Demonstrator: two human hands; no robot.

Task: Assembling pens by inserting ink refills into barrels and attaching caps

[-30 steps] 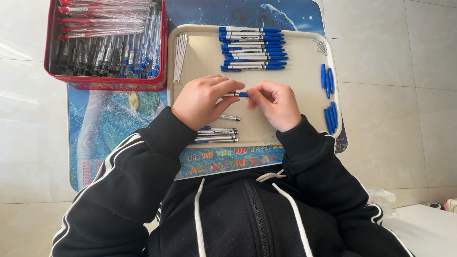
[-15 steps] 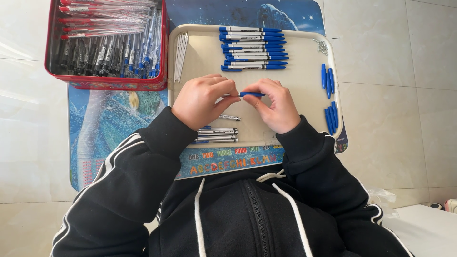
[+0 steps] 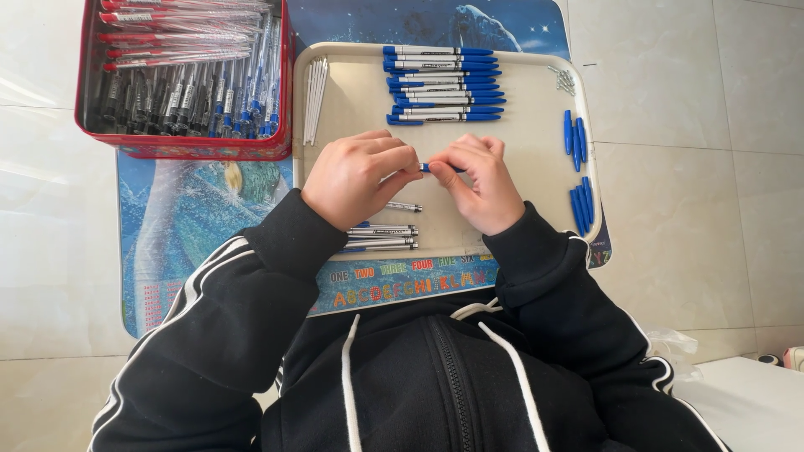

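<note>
My left hand (image 3: 356, 174) and my right hand (image 3: 479, 180) meet over the middle of a beige tray (image 3: 536, 151), both pinching one blue and white pen (image 3: 431, 167) held level between the fingertips. Most of that pen is hidden by my fingers. Just below my left hand lie one loose pen barrel (image 3: 404, 207) and a small group of pen barrels (image 3: 378, 238). A neat row of finished blue pens (image 3: 444, 84) sits at the tray's far side.
A red tin (image 3: 188, 79) full of pens and pen parts stands at the far left. White refills (image 3: 315, 99) lie at the tray's left, blue caps (image 3: 578, 163) at its right, small springs (image 3: 566, 79) at the far right corner. A picture mat (image 3: 193, 226) lies beneath.
My hands have drawn closer together around the pen, so less of its blue part shows between them. Nothing else on the tray has moved.
</note>
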